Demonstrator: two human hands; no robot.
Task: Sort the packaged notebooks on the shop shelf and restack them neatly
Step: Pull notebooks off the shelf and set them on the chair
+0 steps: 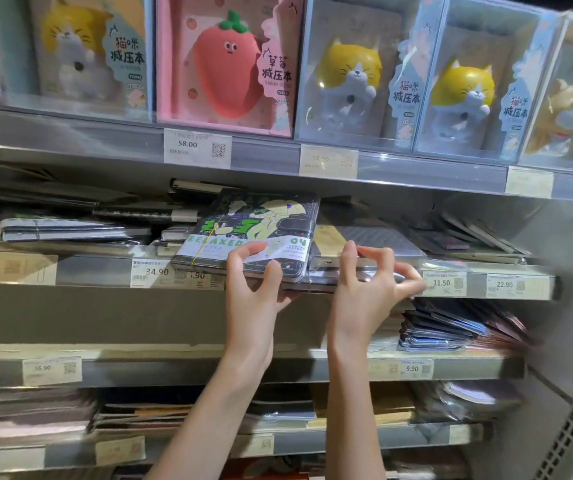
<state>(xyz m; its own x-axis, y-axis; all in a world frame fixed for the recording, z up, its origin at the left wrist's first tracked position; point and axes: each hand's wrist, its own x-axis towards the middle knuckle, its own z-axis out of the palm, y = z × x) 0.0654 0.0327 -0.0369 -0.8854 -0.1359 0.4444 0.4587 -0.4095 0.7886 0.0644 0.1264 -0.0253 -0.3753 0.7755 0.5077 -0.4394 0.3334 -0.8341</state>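
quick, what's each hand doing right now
Left hand: grips the dark illustrated notebook at its front edge.
Right hand: fingers curled, pinching the clear-wrapped pack beside it.

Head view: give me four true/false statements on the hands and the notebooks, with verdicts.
1. The left hand grips the dark notebook with the "RELAXED" band. True.
2. The right hand is down on the bottom shelf. False: it is at the clear-wrapped notebook beside the dark one, on the same shelf.
3. The strawberry box stands on the shelf above the hands. True.
4. The price tag by the right fingertips reads 58.00. False: it reads 11.50.
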